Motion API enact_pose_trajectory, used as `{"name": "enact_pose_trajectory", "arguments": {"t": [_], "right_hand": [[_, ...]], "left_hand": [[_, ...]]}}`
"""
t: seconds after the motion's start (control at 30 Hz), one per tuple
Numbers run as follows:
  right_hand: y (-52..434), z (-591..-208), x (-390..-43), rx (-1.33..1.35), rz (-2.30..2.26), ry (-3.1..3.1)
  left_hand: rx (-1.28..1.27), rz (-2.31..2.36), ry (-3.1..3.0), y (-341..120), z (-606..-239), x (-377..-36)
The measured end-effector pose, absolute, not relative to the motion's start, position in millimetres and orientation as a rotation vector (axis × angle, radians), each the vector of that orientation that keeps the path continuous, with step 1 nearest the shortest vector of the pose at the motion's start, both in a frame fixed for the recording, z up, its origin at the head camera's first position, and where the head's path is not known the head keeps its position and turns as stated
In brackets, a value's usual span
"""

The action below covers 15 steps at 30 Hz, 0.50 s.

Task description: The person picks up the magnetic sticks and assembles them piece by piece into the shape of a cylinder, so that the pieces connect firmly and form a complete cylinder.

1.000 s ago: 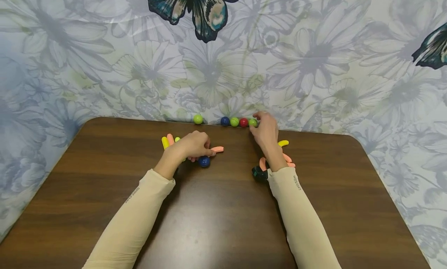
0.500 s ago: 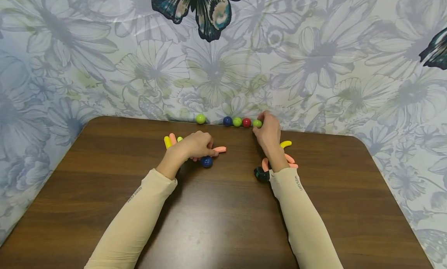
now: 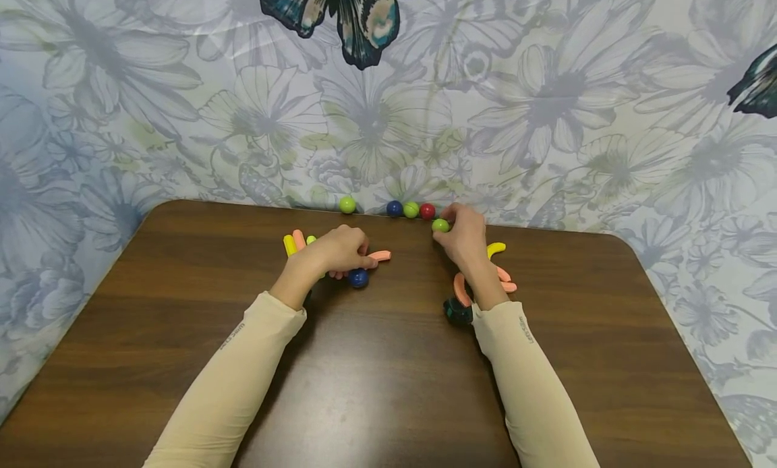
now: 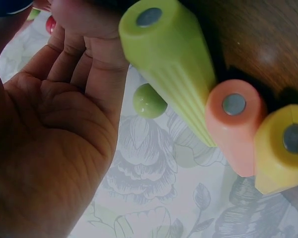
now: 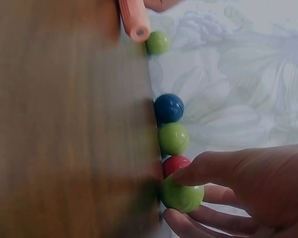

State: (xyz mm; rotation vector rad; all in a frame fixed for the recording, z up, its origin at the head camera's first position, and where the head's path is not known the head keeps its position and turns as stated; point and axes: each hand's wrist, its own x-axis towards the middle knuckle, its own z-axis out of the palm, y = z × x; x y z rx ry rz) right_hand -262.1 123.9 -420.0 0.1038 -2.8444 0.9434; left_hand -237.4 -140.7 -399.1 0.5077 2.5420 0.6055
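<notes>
My right hand (image 3: 467,239) pinches a light green ball (image 3: 440,225) between thumb and fingers, just in front of the row's right end; the right wrist view shows this green ball (image 5: 184,193) overlapping the red ball (image 5: 176,163). My left hand (image 3: 342,249) grips a pink stick (image 3: 380,255), which sticks out past its thumb. A dark blue ball (image 3: 358,278) sits under that thumb, and part of the blue ball (image 4: 10,6) shows in the left wrist view. Beside the left palm stand a green ribbed stick (image 4: 171,64), a pink stick (image 4: 236,124) and a yellow stick (image 4: 285,148), each with a metal disc at its end.
Along the table's back edge, by the patterned cloth, lie a blue ball (image 3: 394,208), a green ball (image 3: 411,210) and the red ball; another green ball (image 3: 347,204) lies further left. Around my right wrist are a yellow curved stick (image 3: 496,248) and several pink sticks (image 3: 459,289).
My right hand has drawn the green ball out from the right end of the row, a little toward me. The left hand holds its place.
</notes>
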Motion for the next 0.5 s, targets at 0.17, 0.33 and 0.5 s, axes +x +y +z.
{"name": "enact_pose_trajectory", "arguments": {"t": [0.17,0.33,0.5], "right_hand": [[119.0,-419.3,-247.9,0.177,0.965,-2.855],[112.8,-421.5,-234.1,0.252,1.017,-2.868],[102.6,-420.0,-221.8,0.292,1.073,-2.883]], "left_hand": [[0.514,0.632,2.547,-143.6,-399.7,-236.4],[0.536,0.638,2.541,-143.2,-398.1,-235.5],[0.537,0.632,2.534,-141.0,-397.3,-236.0]]}}
